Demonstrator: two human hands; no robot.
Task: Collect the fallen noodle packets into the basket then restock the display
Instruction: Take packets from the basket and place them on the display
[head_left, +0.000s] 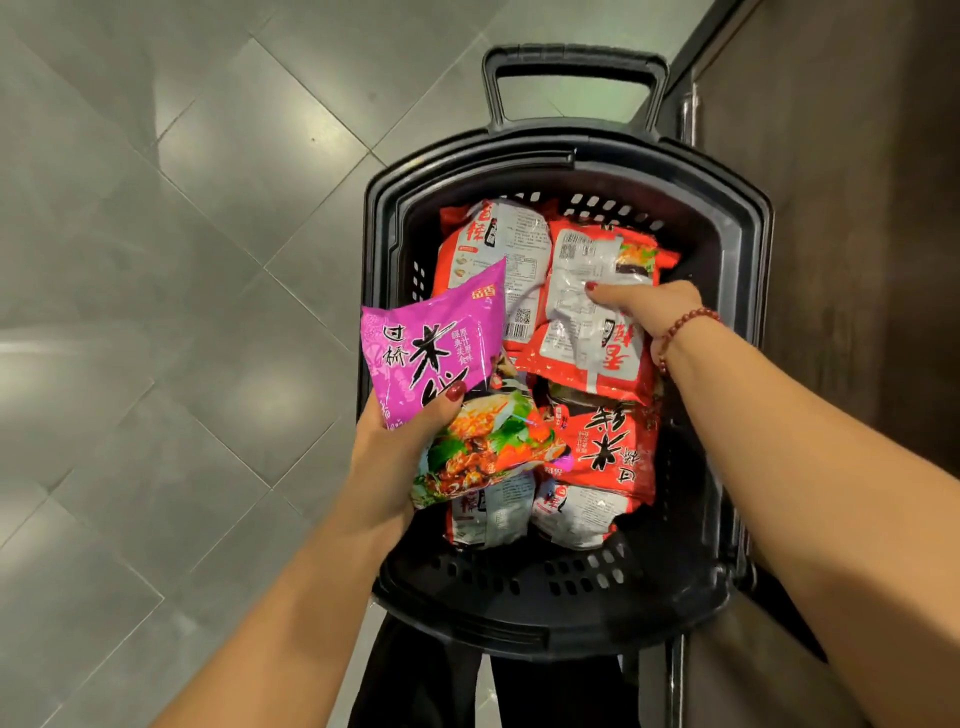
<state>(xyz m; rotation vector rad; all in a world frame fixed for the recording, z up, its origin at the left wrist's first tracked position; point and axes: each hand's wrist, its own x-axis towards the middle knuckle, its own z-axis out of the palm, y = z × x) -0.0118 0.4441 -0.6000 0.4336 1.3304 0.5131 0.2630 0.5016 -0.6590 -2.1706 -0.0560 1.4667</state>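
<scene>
Packet (441, 338) of glossy purple film in left grip (395, 441), crinkly red packet (587, 338) in right grip (649, 306).

Floor is big glossy grey tiles (156, 260) laid on the diagonal with thin pale grout lines, and a few show soft blurry light glare. A dark brown wood-grain panel (831, 208) runs down the right side, with a shiny metal strip (688, 117) at its edge. There's a red-brown bead bracelet (685, 332) on one wrist and black trouser fabric (415, 686) at the bottom.

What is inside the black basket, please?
Red noodle packets lie in the basket; the right hand grips one, the left hand holds a purple packet above them. Anything beneath them is covered.
</scene>
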